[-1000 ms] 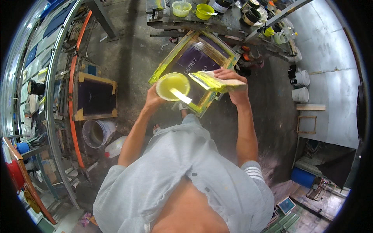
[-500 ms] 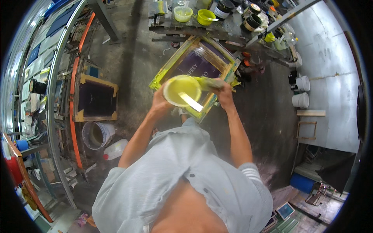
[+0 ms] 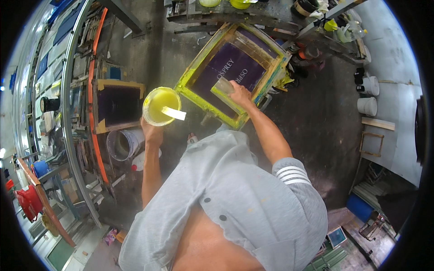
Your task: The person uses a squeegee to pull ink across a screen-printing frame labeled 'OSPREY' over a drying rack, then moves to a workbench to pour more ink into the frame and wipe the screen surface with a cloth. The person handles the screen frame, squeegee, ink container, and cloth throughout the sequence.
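Observation:
Out to the left, my left hand [image 3: 153,133] is closed round a tub of yellow ink [image 3: 162,100], holding it from below and the side. A white flat strip [image 3: 174,113] rests in the ink and sticks out over the tub's rim. My right hand [image 3: 241,95] grips a squeegee [image 3: 220,94] with yellow ink along its edge. The squeegee is at the near part of a screen-printing frame [image 3: 194,67], over its dark purple mesh. Yellow ink smears the frame's borders. Whether the squeegee presses on the mesh cannot be made out.
A workbench [image 3: 217,17] with yellow ink tubs runs along the far side. Another screen [image 3: 120,106] leans at the left, near a dirty bucket [image 3: 123,145] and an orange rail [image 3: 91,95]. White buckets [image 3: 367,106] stand by the right wall.
My hands have moved apart: the ink tub has gone left, away from the screen. My right hand has brought the squeegee left and down to the screen's near part. The view has shifted.

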### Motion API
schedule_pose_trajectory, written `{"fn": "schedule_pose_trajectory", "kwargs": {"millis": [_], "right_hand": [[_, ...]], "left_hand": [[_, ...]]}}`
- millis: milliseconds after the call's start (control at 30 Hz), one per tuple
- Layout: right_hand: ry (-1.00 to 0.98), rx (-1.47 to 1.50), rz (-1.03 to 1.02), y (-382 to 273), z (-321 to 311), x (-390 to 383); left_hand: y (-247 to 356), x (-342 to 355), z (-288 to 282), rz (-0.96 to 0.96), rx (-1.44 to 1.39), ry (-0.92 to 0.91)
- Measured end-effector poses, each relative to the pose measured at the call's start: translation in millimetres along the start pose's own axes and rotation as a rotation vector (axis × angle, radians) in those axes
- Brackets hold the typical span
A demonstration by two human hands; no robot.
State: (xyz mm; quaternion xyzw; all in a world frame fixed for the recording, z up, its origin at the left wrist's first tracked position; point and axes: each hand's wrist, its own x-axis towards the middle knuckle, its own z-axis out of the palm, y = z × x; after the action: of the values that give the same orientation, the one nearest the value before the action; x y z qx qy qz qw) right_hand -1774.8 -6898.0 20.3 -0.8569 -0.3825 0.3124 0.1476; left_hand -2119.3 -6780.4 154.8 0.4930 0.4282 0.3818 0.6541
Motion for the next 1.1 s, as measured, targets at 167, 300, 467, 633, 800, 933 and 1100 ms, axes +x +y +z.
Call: {"fn": "schedule_pose_trajectory", "kwargs": {"millis": [167, 300, 467, 633, 800, 933, 1100], "right_hand": [[-0.107, 0.037, -0.015, -3.4, 23.7, -6.8], [-0.136, 0.065, -0.060, -2.6, 25.0, 4.9], [-0.371, 0.682, -0.014, 1.3, -11.5, 18.1], [-0.151, 1.135, -0.270, -41.1, -89.9, -37.8], [-0.002, 1.353, -0.508, -71.5, -150.9, -106.4], [0.123, 1.094, -0.852, -95.9, -165.4, -139.0], [0.400, 0.959, -1.006, -103.5, -154.2, -168.6]], "left_hand": [[-8.7, -2.5, 2.8, 0.024, -0.059, 0.035], [-3.8, -6.2, 10.7, 0.021, -0.107, 0.008], [-9.3, -1.0, 8.3, -0.036, -0.058, -0.046], [-34.1, -2.0, -6.2, -0.033, -0.021, -0.160], [-24.6, 0.1, 13.9, -0.074, 0.006, -0.333], [-24.6, 9.8, 35.7, -0.091, -0.047, -0.470], [-18.1, 16.1, 69.0, -0.082, -0.167, -0.523]]}}
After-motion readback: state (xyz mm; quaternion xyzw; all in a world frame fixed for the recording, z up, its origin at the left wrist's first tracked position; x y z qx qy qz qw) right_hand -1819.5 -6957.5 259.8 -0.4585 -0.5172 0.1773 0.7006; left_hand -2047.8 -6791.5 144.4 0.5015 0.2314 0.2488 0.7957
